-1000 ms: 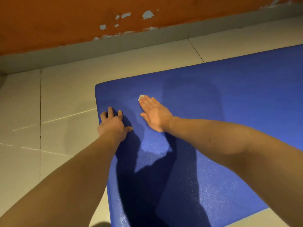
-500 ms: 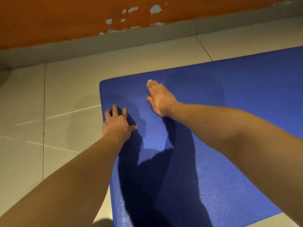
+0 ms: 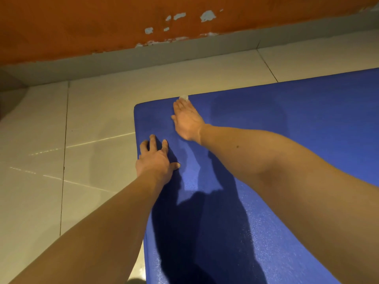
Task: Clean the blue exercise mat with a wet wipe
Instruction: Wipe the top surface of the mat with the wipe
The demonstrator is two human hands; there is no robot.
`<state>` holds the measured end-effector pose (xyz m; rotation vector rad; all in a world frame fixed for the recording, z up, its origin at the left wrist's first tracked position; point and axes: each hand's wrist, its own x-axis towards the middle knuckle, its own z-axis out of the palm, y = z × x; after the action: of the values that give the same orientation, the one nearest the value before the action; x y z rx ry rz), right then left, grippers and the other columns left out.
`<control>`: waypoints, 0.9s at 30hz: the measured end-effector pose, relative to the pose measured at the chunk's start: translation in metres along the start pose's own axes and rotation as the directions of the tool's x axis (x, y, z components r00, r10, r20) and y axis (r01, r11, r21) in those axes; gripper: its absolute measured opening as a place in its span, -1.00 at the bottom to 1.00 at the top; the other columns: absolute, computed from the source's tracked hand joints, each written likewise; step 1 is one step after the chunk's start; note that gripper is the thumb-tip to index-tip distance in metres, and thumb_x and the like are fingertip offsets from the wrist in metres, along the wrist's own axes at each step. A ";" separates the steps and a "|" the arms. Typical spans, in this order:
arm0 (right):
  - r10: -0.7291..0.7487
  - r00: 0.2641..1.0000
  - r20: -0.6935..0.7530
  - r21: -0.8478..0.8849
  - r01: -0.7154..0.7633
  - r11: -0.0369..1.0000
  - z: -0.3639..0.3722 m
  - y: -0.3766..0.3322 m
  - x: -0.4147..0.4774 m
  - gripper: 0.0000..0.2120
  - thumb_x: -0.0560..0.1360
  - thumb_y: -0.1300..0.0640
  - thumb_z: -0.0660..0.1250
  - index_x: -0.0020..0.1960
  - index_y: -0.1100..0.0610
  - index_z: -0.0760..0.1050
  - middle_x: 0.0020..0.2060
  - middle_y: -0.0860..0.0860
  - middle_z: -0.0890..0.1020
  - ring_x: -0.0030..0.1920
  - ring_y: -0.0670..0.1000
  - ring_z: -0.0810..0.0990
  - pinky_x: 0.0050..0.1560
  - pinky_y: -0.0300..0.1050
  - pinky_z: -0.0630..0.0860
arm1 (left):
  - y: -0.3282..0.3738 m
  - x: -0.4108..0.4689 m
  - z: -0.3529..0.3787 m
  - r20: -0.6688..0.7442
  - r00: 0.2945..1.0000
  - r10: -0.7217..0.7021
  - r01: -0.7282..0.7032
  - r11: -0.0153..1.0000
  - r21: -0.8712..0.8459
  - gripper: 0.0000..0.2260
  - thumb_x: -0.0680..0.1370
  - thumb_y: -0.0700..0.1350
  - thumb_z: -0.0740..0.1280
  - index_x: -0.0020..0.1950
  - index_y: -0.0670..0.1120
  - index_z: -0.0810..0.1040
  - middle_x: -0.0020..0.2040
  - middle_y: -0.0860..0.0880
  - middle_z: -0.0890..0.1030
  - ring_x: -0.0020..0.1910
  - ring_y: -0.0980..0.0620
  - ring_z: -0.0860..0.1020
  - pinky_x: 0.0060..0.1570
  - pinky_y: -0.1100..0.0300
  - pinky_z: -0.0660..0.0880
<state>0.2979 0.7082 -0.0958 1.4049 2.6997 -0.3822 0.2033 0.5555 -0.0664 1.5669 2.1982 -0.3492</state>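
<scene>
head view: I look down at my two bare forearms reaching out over the mat
mat (image 3: 287, 130): blue, textured, flat on the floor; fills the right and lower part of the view; its left and far edges meet at a rounded corner ahead of my left hand
wet wipe (image 3: 184, 97): small white wad, only a bit shows past my right fingertips, right at the mat's far edge, near that corner
right hand (image 3: 187, 119): palm down, fingers straight and together, flat on the mat, fingertips on top of the wipe and pressing it down; nothing curled round it, hand lies unclenched
right arm: comes in from the right edge, crosses the mat on a diagonal
left hand (image 3: 155, 160): palm down on the mat just inside its left edge, nearer to me than the right hand; fingers spread and a little bent, thumb out to the right; holds nothing, just rests on the mat
hands: apart, bare mat between them
shadows (image 3: 194, 232): dark, from my arms, on the mat below the hands
floor (image 3: 92, 111): pale tiles with thin dark joints, left of and beyond the mat
wall (image 3: 82, 27): orange paint with white chipped patches; grey skirting (image 3: 123, 58) along its base
cannot tell: how much of the wipe lies under my fingers
</scene>
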 end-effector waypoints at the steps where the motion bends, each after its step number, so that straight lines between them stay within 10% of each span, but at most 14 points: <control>1: -0.009 1.000 -0.008 0.035 0.009 0.999 -0.003 0.006 -0.001 -0.50 0.72 0.06 0.01 0.57 0.33 0.13 0.57 0.21 0.20 0.61 0.17 0.04 0.61 0.04 -0.04 | 0.000 0.001 0.000 -0.001 1.000 -0.001 0.001 1.000 -0.005 -0.22 0.56 0.30 0.27 0.64 0.13 -0.08 0.63 0.03 -0.21 0.59 -0.11 -0.16 0.37 -0.10 0.38; 7: 0.139 0.977 -0.159 0.470 -0.049 0.881 -0.024 0.035 -0.027 -0.47 0.55 0.42 0.15 0.51 0.24 0.35 0.44 0.19 0.44 0.45 0.15 0.39 0.38 -0.16 0.31 | 0.001 0.000 0.001 0.005 1.000 -0.005 0.005 1.000 -0.012 -0.22 0.57 0.29 0.27 0.64 0.13 -0.09 0.63 0.02 -0.22 0.59 -0.12 -0.16 0.39 -0.11 0.37; 15: 0.391 0.918 -0.067 0.823 -0.171 0.542 -0.033 0.051 -0.032 -0.49 0.58 0.32 0.33 0.51 0.20 0.35 0.31 0.09 0.57 0.04 0.05 0.61 -0.18 -0.25 0.60 | 0.002 -0.001 -0.001 0.016 1.000 0.000 0.001 1.000 -0.023 -0.22 0.58 0.27 0.27 0.64 0.12 -0.10 0.63 0.01 -0.23 0.60 -0.13 -0.17 0.43 -0.13 0.31; 20: 0.418 0.903 -0.105 0.699 -0.232 0.676 -0.036 0.055 -0.035 -0.47 0.55 0.08 0.43 0.46 0.20 0.41 0.05 0.02 0.68 0.14 -0.01 0.60 0.22 -0.12 0.50 | 0.002 -0.002 -0.001 0.012 1.000 -0.005 0.005 1.000 -0.017 -0.22 0.58 0.26 0.27 0.64 0.12 -0.11 0.63 0.01 -0.23 0.60 -0.14 -0.18 0.44 -0.13 0.31; 27: 0.381 0.915 -0.133 0.473 -0.279 0.835 -0.037 0.051 -0.039 -0.36 0.55 0.02 0.38 0.54 0.15 0.24 0.48 0.15 0.28 0.45 0.20 0.28 0.34 0.00 0.39 | 0.002 -0.002 0.002 0.012 1.000 -0.001 0.001 1.000 -0.008 -0.22 0.59 0.26 0.24 0.64 0.11 -0.14 0.63 0.00 -0.24 0.60 -0.14 -0.19 0.46 -0.14 0.30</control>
<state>0.3637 0.7145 -0.0621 2.1187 2.5452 -0.9092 0.2059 0.5534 -0.0666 1.5556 2.1888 -0.3488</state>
